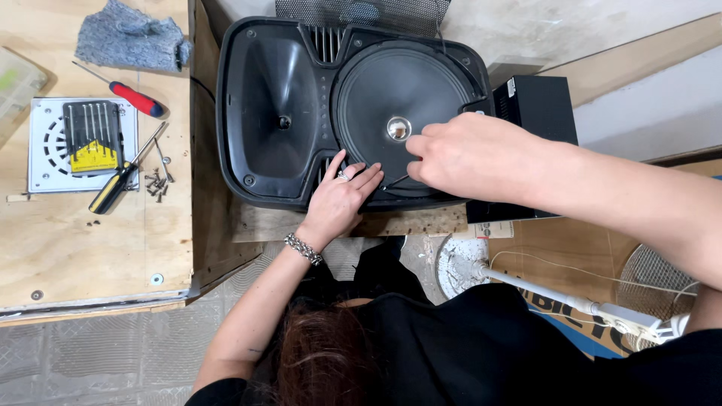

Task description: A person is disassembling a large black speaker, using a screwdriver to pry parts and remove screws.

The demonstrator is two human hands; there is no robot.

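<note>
Head view: two hands rest on one black plastic speaker cabinet [278,113]. Left hand [342,192] lies flat, fingers spread, at the round cone's [398,90] six o'clock; right hand [466,154] pinches a thin tool there. Two screwdrivers [131,96] lie on the wooden counter [75,240] at nine o'clock.

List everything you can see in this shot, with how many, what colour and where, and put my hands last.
Speaker cabinet: one, black, lying face up at centre.
Round woofer: one, black with a silver centre, in the cabinet's right half.
Mesh grille: one, black, at the top edge behind the cabinet.
Black box: one, right of the cabinet.
Screwdriver: one, red handle, on the wooden bench at left.
Yellow-black screwdriver: one, below the bit set.
Bit set: one, black and yellow, on a white square plate.
Loose screws: several, grey, beside the plate.
Grey cloth: one, top left.
White fan: one, lying lower right.
Left hand: flat on the cabinet's lower edge.
Right hand: on the woofer's rim.
</note>
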